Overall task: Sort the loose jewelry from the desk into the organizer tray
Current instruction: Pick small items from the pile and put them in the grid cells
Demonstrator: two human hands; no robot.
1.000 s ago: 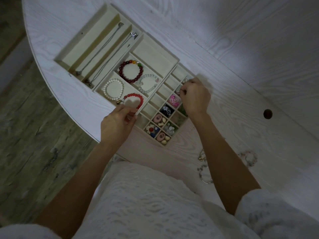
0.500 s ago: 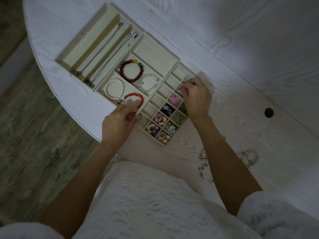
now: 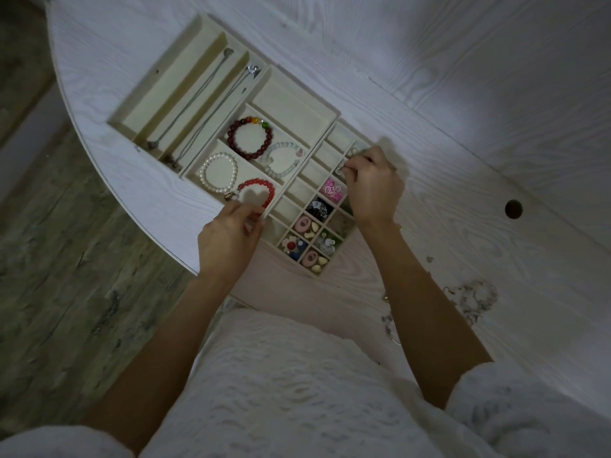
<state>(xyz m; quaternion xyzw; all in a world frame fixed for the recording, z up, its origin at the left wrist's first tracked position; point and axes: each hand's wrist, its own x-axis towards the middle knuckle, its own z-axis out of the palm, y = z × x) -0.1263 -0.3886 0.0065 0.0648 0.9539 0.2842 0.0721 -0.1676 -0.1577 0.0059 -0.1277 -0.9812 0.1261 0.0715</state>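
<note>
A cream organizer tray (image 3: 297, 104) lies on the white desk (image 3: 463, 127). Its long slots hold two necklaces (image 3: 198, 104); wider cells hold a dark red bracelet (image 3: 250, 138), a pale bracelet (image 3: 281, 160), a pearl bracelet (image 3: 219, 172) and a red bracelet (image 3: 256, 193). Small cells hold colourful earrings (image 3: 331, 190). My right hand (image 3: 373, 190) hovers over the small cells, its fingertips pinching a small silver piece (image 3: 340, 171). My left hand (image 3: 228, 239) holds the tray's near edge beside the red bracelet.
Loose jewelry lies on the desk to the right of my right forearm: a pale beaded bracelet (image 3: 476, 300) and a silver chain piece (image 3: 390, 325) partly hidden by the arm. A round cable hole (image 3: 513, 209) sits further right. The desk's curved edge runs along the left.
My right hand has stayed over the small cells, its fingertips shifting slightly with the silver piece. My left hand has kept its place at the tray edge.
</note>
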